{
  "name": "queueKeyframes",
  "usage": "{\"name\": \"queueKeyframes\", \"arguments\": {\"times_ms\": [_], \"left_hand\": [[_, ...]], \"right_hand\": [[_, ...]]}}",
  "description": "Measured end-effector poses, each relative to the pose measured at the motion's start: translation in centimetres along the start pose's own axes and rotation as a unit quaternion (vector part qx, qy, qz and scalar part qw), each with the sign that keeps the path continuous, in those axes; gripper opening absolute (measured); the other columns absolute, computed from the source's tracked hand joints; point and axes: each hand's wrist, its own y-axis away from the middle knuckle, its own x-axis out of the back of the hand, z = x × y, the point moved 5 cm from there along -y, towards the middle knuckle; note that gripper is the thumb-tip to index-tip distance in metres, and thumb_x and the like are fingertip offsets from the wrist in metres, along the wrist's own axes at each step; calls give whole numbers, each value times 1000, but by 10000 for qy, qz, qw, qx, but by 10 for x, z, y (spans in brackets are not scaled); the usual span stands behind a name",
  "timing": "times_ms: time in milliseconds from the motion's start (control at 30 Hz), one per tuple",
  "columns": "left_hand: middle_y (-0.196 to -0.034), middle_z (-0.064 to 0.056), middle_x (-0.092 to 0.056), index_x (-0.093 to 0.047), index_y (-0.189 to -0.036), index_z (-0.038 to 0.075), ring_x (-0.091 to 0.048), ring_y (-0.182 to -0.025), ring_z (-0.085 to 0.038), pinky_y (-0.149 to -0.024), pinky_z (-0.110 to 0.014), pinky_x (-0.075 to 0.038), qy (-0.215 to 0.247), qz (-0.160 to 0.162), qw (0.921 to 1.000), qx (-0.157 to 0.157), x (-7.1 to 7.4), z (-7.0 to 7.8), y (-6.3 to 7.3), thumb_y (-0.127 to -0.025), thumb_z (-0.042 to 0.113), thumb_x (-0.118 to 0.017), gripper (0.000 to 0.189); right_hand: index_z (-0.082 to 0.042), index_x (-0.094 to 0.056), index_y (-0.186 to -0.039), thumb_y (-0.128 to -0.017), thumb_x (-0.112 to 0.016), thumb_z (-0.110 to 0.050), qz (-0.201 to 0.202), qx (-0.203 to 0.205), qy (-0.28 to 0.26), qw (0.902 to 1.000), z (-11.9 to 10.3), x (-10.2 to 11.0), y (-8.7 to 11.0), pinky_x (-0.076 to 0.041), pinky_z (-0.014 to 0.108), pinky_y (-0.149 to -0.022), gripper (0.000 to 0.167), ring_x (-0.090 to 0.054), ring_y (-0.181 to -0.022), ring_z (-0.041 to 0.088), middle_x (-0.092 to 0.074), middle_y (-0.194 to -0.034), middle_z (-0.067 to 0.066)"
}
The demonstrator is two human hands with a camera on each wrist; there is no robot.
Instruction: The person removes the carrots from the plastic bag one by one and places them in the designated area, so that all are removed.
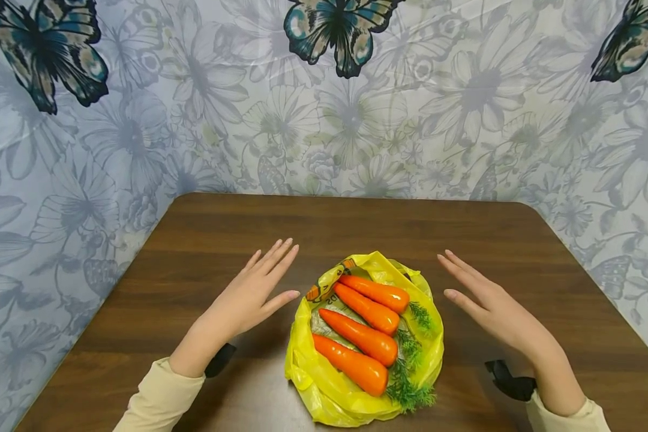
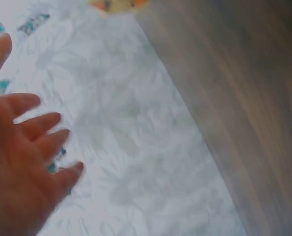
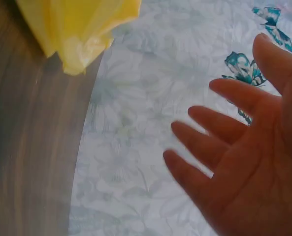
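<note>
A yellow plastic bag (image 1: pixel 324 393) stands on the table with its mouth spread wide and its edge rolled down. Four would be several: several orange carrots (image 1: pixel 364 336) lie side by side in it, tips to the left. Green feathery sprigs (image 1: pixel 407 387) show along their right side. My left hand (image 1: pixel 254 294) is held left of the bag, fingers straight, touching nothing. To the right of the bag my right hand (image 1: pixel 488 306) hovers with extended fingers, apart from it. In the right wrist view part of the yellow bag (image 3: pixel 81 34) appears at the top.
The brown wooden table (image 1: pixel 237 216) reaches back to a wall covering (image 1: pixel 210 120) with grey flowers and butterflies. A dark band (image 1: pixel 510 381) sits at the right wrist, and another dark band (image 1: pixel 219 360) at the left.
</note>
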Motion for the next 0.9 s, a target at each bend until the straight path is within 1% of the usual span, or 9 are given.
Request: {"name": "queueKeyframes", "arguments": {"times_ms": [67, 167, 233, 333, 433, 500, 600, 767, 900], "left_hand": [[-153, -4, -20, -24, -150, 12, -20, -137, -21, -106, -47, -24, 338, 166, 9987, -348, 1, 11, -2, -91, 36, -62, 74], [-150, -2, -28, -31, -148, 12, -30, -133, -18, -100, -41, -35, 951, 235, 9923, -751, -2, 26, -5, -89, 28, -66, 71], [-148, -3, -33, -34, -146, 12, -35, -130, -17, -96, -37, -40, 1388, 159, 9861, -897, -7, 34, -6, -89, 25, -67, 68], [-144, -4, -39, -40, -143, 11, -40, -127, -17, -97, -35, -39, 1963, -70, 9749, -1045, -16, 42, -9, -89, 23, -67, 62], [-140, -3, -44, -46, -140, 9, -41, -126, -16, -98, -34, -38, 2397, -366, 9637, -1118, -27, 48, -10, -89, 21, -67, 56], [-138, -2, -46, -49, -137, 9, -42, -125, -15, -98, -32, -38, 2539, -530, 9586, -1179, -34, 51, -10, -89, 21, -67, 53], [-134, -4, -50, -52, -134, 6, -45, -122, -14, -96, -29, -39, 2633, -680, 9540, -1261, -43, 53, -9, -88, 20, -67, 50], [-128, -7, -56, -57, -128, 1, -50, -118, -14, -94, -28, -41, 2741, -764, 9488, -1371, -52, 53, -6, -87, 18, -69, 46], [-123, -4, -60, -60, -125, 2, -51, -115, -10, -93, -25, -41, 2870, -824, 9440, -1405, -58, 52, -4, -86, 17, -70, 43]], "right_hand": [[-31, -27, -148, -96, -55, -19, 108, 191, -37, 9998, -5, 0, 0, -30, 42, -103, 60, -25, -134, 29, -21, -152, -1], [-27, -37, -145, -95, -57, -15, 270, 442, -135, 9986, -9, -2, -2, -29, 17, -99, 55, -32, -131, 19, -34, -147, 1], [-22, -43, -142, -94, -58, -14, 351, 544, -259, 9976, -9, -4, -4, -27, 10, -95, 50, -37, -129, 14, -41, -142, 1], [-16, -50, -137, -94, -59, -14, 338, 492, -543, 9967, -5, -9, -7, -34, 12, -92, 44, -43, -123, 11, -49, -136, 0], [-9, -54, -133, -93, -59, -11, 280, 418, -919, 9945, 2, -16, -10, -42, 17, -88, 40, -52, -116, 20, -54, -130, 5], [-6, -55, -131, -92, -60, -7, 254, 390, -1133, 9925, 6, -20, -11, -45, 19, -84, 39, -55, -111, 27, -56, -127, 9], [-4, -56, -130, -92, -59, -3, 233, 363, -1329, 9902, 11, -26, -13, -47, 20, -82, 38, -57, -108, 30, -57, -126, 12], [-3, -56, -128, -92, -58, -1, 204, 340, -1398, 9894, 16, -31, -14, -47, 20, -82, 36, -57, -108, 29, -57, -125, 11], [-2, -56, -128, -92, -58, -3, 152, 289, -1448, 9889, 18, -36, -14, -47, 20, -82, 35, -57, -108, 28, -56, -127, 11]]}}
